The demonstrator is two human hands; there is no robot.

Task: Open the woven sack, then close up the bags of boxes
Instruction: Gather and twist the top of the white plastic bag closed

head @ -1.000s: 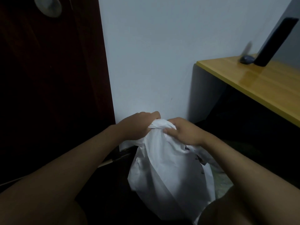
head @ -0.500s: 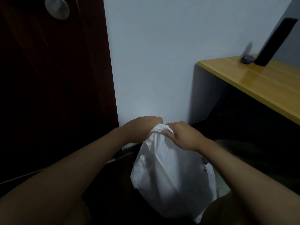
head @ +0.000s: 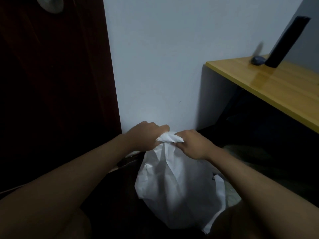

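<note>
A full white plastic bag [head: 174, 187] stands on the dark floor in front of me, near the foot of the wall. Its mouth is gathered into a bunched neck at the top. My left hand [head: 145, 135] grips that neck from the left with curled fingers. My right hand [head: 191, 144] pinches the same bunch from the right. The two hands almost meet over the bag. Whatever is inside the bag is hidden. A second piece of white plastic [head: 220, 188] shows behind the bag at the right. I see no woven sack clearly.
A dark red door [head: 55, 83] with a round metal knob [head: 50, 4] fills the left. A pale wall [head: 164, 57] is straight ahead. A yellow-topped desk [head: 276, 87] juts in at the right, carrying a black slab [head: 286, 42] and a small dark object [head: 258, 60].
The bag's top has been drawn tighter into a narrow bunch between my hands, and both hands have shifted slightly right and down in view.
</note>
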